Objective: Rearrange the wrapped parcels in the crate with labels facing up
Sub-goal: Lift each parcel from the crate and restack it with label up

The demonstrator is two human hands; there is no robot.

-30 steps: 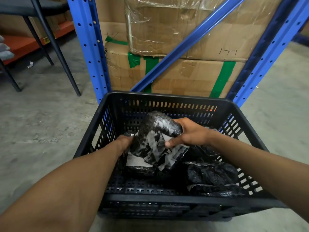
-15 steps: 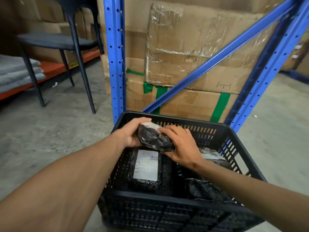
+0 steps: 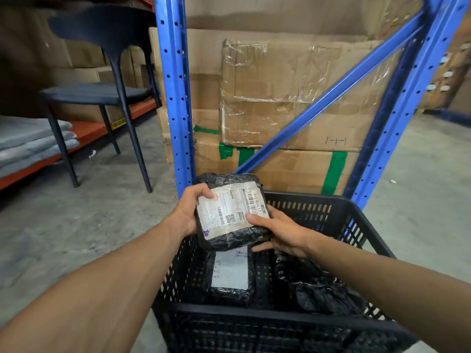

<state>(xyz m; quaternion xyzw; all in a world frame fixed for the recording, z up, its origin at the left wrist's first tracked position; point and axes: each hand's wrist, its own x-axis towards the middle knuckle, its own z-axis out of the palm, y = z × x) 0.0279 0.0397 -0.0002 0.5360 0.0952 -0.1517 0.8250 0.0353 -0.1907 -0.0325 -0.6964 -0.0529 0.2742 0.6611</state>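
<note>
A black-wrapped parcel (image 3: 233,212) with a white shipping label facing me is held above the black plastic crate (image 3: 300,324). My left hand (image 3: 190,211) grips its left edge and my right hand (image 3: 279,231) grips its lower right corner. Down in the crate's left half lies a second black parcel (image 3: 230,276) with its white label up. Several more black-wrapped parcels (image 3: 321,291) sit in the right half, partly hidden by my right forearm; no labels show on them.
The crate stands on the concrete floor in front of a blue rack upright (image 3: 175,98) and a diagonal brace (image 3: 328,95), with stacked cardboard boxes (image 3: 280,98) behind. A black chair (image 3: 102,93) stands at the left, beside an orange shelf with folded grey blankets (image 3: 33,141).
Both hands lifted the parcel out of the crate and turned it, so its label now faces up toward me. The view rose and the crate sits lower in frame.
</note>
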